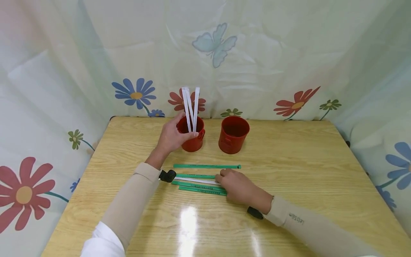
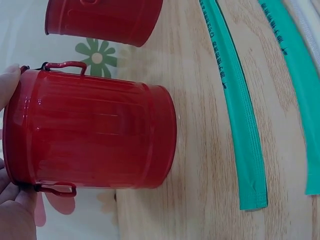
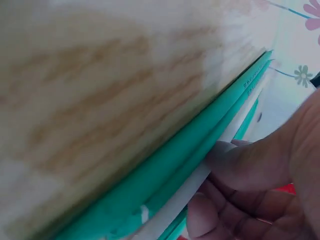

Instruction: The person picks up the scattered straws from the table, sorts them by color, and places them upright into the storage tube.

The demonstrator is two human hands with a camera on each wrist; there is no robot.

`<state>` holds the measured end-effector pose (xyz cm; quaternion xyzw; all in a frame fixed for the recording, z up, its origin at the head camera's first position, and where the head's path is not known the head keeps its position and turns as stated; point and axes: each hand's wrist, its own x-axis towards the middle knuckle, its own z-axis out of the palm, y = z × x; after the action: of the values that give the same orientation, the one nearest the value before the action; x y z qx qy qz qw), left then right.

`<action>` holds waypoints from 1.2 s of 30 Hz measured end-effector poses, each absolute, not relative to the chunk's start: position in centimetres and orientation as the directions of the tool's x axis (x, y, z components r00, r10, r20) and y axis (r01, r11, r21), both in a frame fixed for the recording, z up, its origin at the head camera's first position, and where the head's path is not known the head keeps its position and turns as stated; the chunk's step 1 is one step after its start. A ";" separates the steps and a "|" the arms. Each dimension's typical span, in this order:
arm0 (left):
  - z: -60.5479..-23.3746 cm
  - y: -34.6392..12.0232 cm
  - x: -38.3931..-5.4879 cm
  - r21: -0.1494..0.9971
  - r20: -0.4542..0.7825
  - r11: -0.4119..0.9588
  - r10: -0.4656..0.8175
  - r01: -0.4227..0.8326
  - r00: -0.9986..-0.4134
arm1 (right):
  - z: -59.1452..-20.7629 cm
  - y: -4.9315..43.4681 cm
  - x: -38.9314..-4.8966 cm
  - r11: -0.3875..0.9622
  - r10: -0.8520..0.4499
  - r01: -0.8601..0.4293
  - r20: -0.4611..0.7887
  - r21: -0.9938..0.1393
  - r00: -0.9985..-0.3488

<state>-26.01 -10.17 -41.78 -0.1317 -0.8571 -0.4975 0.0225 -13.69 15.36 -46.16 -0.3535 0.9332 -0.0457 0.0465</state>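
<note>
Nearside of the left cup (image 1: 192, 145), gripped by the left hand (image 1: 171, 135), a white stick (image 1: 197, 181) was pinched by the right hand (image 1: 240, 186); close-lying green sticks (image 1: 192, 185) could have been dragged along.

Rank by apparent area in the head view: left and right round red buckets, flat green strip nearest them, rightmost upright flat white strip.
1. Left red bucket and right red bucket: look alike; the left hand partly covers the first, so unranked.
2. Green strip.
3. Rightmost white strip.
</note>
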 end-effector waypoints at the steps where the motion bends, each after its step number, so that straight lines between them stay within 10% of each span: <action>1: -41.8 -10.2 -26.0 0.845 0.172 0.473 0.202 0.249 -0.964 | -46.1 15.2 -13.6 0.747 -0.664 -0.655 -0.076 -0.114 -0.744; 20: -41.9 -10.4 -26.5 0.834 0.193 0.474 0.228 0.282 -0.954 | -44.8 16.9 -14.0 0.722 -0.691 -0.685 -0.047 -0.098 -0.721; 36: -42.0 -10.5 -26.6 0.828 0.203 0.477 0.234 0.295 -0.951 | -40.3 16.8 -15.8 0.644 -0.609 -0.595 0.148 -0.481 -0.779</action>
<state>-26.56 -10.50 -41.96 -0.1539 -0.8589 -0.4875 0.0310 -15.83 16.78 -40.33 -0.3319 0.9066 -0.2603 0.0136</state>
